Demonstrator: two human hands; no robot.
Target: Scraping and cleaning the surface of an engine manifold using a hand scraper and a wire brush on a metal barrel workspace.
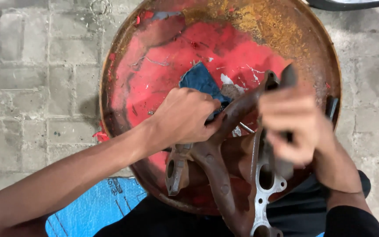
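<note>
Your left hand (184, 115) has its fingers clenched on a blue cloth (200, 80), pressing it against the rusty manifold (224, 151). Your right hand (295, 125), blurred, grasps the manifold's upper end. It rests on the red, rusted drum lid (163, 66), over paving stones (36, 79).

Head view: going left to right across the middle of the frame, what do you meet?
Paved floor → rusty red drum top, left rim → left hand pressed on a blue abrasive scrap → rusty cast metal part → right hand, blurred, gripping that part.
</note>
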